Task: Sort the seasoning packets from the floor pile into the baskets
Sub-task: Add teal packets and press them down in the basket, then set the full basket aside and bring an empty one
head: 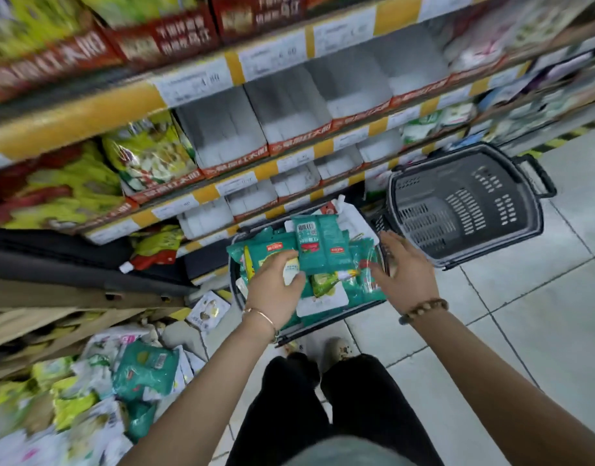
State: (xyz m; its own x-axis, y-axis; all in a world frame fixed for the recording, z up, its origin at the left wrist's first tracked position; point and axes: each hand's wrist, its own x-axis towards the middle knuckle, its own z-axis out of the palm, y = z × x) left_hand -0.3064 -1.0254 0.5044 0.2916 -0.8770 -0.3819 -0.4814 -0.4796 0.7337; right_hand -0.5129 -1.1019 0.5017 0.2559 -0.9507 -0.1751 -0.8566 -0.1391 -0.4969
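Note:
A basket (316, 322) on the floor in front of me is filled with teal and white seasoning packets. My left hand (275, 290) is over its left side, and its fingers hold a small white and yellow packet (291, 269). A teal packet (323, 247) with a barcode lies tilted on top, just right of that hand. My right hand (402, 274) hovers over the basket's right edge with fingers spread and nothing in it. The floor pile (121, 381) of teal, white and yellow-green packets lies at lower left.
A second grey basket (464, 203), with nothing inside, stands tilted at the right against the shelf base. Store shelves (222, 142) with cardboard display boxes and packets rise ahead. My legs and a shoe (338, 348) are below the full basket. Tiled floor extends right.

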